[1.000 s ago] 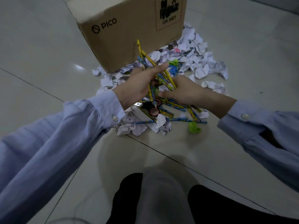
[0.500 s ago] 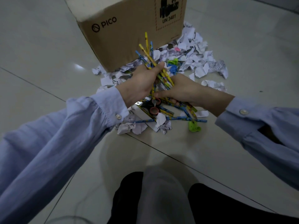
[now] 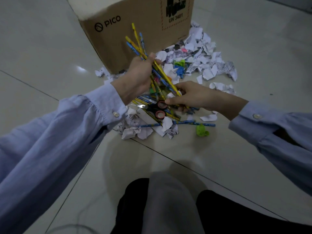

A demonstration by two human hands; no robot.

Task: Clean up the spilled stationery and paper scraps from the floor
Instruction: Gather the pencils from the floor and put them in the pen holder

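Observation:
My left hand (image 3: 136, 78) grips a bundle of yellow and blue pencils (image 3: 143, 48) that slants up towards the cardboard box (image 3: 135, 27). Just to its right, my right hand (image 3: 190, 97) pinches the lower ends of those pencils, low over the pile. Black scissors with red-lined handles (image 3: 157, 109) lie on the floor under both hands. More pencils (image 3: 185, 123) lie flat beside them. Crumpled white paper scraps (image 3: 206, 59) spread over the tiles beside the box, and more scraps (image 3: 135, 130) lie in front.
A green crumpled bit (image 3: 201, 130) lies alone right of the pile. Green and blue bits (image 3: 179, 66) sit among the scraps. My dark knees (image 3: 168, 208) are at the bottom edge. Pale floor tiles (image 3: 50, 53) surround the heap.
My left hand has lifted the pencil bundle higher and towards the box. My right hand has shifted right and down along the pencils' lower ends, uncovering the scissors.

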